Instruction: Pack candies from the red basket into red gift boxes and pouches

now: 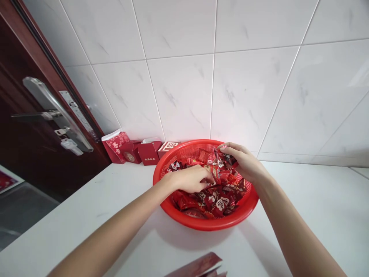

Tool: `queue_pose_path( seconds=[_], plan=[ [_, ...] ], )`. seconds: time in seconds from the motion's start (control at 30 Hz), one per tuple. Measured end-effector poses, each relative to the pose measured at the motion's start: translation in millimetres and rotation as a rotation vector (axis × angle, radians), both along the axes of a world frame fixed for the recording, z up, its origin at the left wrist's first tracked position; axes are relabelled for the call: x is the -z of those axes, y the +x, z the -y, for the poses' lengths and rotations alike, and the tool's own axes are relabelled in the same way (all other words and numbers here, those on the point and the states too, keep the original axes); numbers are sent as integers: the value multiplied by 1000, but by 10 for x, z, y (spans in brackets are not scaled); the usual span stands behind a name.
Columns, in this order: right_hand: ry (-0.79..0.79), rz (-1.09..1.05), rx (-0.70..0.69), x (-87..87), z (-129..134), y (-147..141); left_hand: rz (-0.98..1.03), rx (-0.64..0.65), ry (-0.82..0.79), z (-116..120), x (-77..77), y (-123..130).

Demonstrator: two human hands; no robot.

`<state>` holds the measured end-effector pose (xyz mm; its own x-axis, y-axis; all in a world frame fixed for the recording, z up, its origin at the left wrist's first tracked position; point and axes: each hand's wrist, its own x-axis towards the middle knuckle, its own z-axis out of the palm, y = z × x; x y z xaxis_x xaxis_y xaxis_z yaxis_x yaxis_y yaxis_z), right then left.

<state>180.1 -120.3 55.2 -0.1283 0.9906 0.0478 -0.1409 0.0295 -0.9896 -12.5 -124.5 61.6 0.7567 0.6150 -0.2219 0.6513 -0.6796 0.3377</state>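
A red plastic basket (pixel 209 225) with a meshed side holds many small candies (pixel 221 203) in shiny red and dark wrappers. Inside it, my left hand (pixel 192 179) has its fingers curled down onto a red-wrapped candy in the middle of the pile; the fingertips are partly hidden. Above the basket's right side, my right hand (pixel 243 161) pinches a dark red wrapped candy (pixel 221 158) between thumb and fingers, just over the pile.
Several small red gift boxes (pixel 150 152) stand along the tiled wall (pixel 184 96), left of the basket. At the front edge of the white table (pixel 123 204) lies a dark red paper box (pixel 198 266), cut off by the frame. A brown door (pixel 23 127) with a metal handle is at left.
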Motion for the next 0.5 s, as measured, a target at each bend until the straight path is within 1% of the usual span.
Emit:
queue_pose_path(
  seconds=[0.1,0.2,0.33,0.4,0.5],
  plan=[
    [0,33,12,6,5,5,-163,84,38,15,-12,122],
    [10,68,7,35,2,0,-253,137,105,69,18,240],
    [13,90,4,88,-13,-10,-331,176,248,113,100,340],
    [2,107,15,104,-19,-16,-349,190,263,105,136,350],
    [-2,117,28,119,-27,-25,-322,160,267,56,185,329]
  ],
)
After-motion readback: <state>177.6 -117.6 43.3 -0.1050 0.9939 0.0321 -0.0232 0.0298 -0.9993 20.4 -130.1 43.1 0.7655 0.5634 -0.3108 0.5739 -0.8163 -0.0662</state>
